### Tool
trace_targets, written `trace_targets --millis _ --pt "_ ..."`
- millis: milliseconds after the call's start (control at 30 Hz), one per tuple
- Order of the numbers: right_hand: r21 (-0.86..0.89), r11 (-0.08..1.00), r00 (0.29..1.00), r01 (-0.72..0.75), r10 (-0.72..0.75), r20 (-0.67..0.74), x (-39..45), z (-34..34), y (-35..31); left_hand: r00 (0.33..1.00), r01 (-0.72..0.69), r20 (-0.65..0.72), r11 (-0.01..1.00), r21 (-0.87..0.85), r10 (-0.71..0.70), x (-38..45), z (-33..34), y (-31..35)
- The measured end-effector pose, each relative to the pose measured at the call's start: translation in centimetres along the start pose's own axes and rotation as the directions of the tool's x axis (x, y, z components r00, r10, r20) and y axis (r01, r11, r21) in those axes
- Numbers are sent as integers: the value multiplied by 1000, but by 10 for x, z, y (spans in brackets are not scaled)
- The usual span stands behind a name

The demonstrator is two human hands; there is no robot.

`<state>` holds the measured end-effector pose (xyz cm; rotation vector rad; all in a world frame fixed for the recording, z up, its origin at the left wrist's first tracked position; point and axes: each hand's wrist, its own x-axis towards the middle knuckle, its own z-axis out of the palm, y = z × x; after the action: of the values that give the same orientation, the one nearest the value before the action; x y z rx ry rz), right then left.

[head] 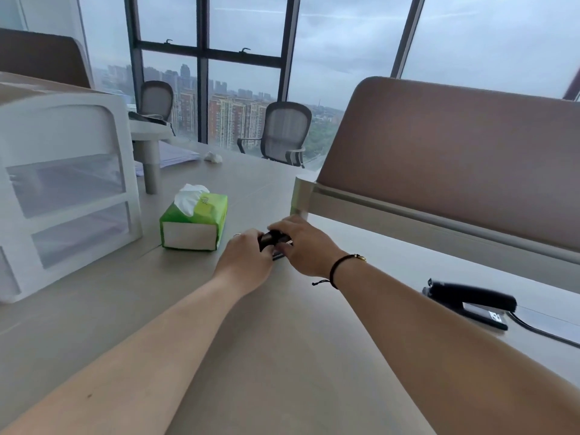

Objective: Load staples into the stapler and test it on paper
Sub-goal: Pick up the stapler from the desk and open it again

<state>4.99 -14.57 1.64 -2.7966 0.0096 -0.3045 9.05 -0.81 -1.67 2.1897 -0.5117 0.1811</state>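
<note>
- Nearest, two bare forearms reach forward over the desk.
- Right of them, a black stapler lies on the desk, near the right forearm but apart from it, untouched; a dark cable runs off beside it.
- Further out, left hand and right hand meet around a small black object; both have fingers curled on it. Mostly hidden, cannot tell what it is.
- Right wrist wears a black cord bracelet.
- Just left of the hands, a green tissue pack, a white tissue sticking out the top.
- Far left, a white drawer unit with clear drawers.
- Right, a brown partition stands on the desk.
- Beyond, papers, a crumpled tissue, two mesh chairs, big windows with city view.
</note>
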Motion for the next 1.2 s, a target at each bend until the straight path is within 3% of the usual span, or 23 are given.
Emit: trace_targets --millis 367,567,733,1000,1200 --pt "-80 996 996 -31 24 -90 -60 -39 -9 989 -70 133 998 -9 70 -41 -18 29" --pt "-39 997 991 -62 57 -124 -134 -76 -21 956 -207 203 977 -45 212 -98 -41 69" --pt "51 994 987 -101 106 -121 -230 -110 -31 890 -322 300 939 -122 345 -167 -53 108" --pt "226 954 959 -197 236 -158 -411 -140 -52 765 -355 443 880 -315 467 -306 -60 169" --pt "363 886 925 -289 356 -132 -533 -134 -63 613 -393 563 832 -393 555 -393 -54 185"
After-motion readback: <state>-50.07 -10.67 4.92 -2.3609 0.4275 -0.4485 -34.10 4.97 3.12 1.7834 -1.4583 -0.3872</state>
